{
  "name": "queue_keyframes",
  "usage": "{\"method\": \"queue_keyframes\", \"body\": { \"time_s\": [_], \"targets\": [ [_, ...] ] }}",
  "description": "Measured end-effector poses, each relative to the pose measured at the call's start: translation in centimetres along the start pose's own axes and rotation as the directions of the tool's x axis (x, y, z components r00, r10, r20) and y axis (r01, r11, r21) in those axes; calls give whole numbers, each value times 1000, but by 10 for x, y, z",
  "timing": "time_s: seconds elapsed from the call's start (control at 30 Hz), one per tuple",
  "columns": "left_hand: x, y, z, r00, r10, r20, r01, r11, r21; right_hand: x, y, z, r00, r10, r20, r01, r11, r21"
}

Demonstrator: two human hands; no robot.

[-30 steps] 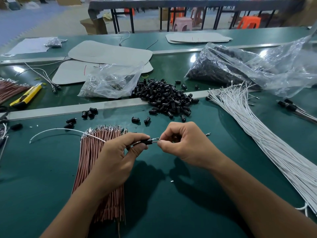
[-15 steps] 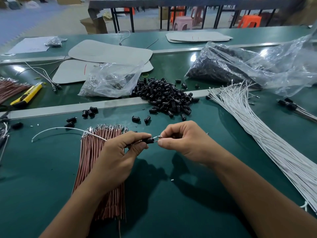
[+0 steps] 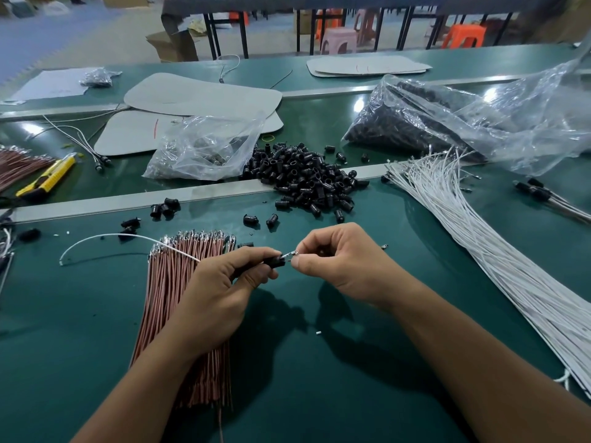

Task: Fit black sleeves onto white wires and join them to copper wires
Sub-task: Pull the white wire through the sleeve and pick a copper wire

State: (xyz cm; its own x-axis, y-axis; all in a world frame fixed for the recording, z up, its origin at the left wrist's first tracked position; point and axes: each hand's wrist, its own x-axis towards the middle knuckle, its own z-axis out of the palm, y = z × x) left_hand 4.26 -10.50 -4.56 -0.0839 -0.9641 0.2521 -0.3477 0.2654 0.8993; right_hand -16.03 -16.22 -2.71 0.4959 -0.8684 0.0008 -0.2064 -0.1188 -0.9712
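My left hand (image 3: 220, 289) pinches a black sleeve (image 3: 275, 261) threaded on a white wire (image 3: 128, 239) that arcs off to the left over the table. My right hand (image 3: 339, 260) pinches the small metal terminal (image 3: 292, 254) sticking out of the sleeve's right end. Both hands hover above the green table. Under my left hand lies a bundle of copper wires (image 3: 179, 302). A heap of loose black sleeves (image 3: 307, 180) sits beyond the hands. A long bundle of white wires (image 3: 499, 251) runs along the right side.
Two clear plastic bags (image 3: 208, 148) (image 3: 447, 123) lie behind the sleeve heap. A yellow utility knife (image 3: 48, 177) and more copper wires (image 3: 19, 164) are at the far left. Finished sleeved wires (image 3: 543, 196) rest at the right. Grey card sheets (image 3: 201, 97) lie further back.
Both hands stay together over the table; the sleeve and terminal have shifted only slightly between the fingertips, and the view has drifted a little.
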Motion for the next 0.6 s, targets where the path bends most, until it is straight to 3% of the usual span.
{"method": "queue_keyframes", "body": {
  "time_s": [0.6],
  "targets": [
    [1, -1, 2, 998, -42, 43, 41, 999, 19, 1, 7, 0, 1000, -17, -16, 15, 990, -139]
  ]
}}
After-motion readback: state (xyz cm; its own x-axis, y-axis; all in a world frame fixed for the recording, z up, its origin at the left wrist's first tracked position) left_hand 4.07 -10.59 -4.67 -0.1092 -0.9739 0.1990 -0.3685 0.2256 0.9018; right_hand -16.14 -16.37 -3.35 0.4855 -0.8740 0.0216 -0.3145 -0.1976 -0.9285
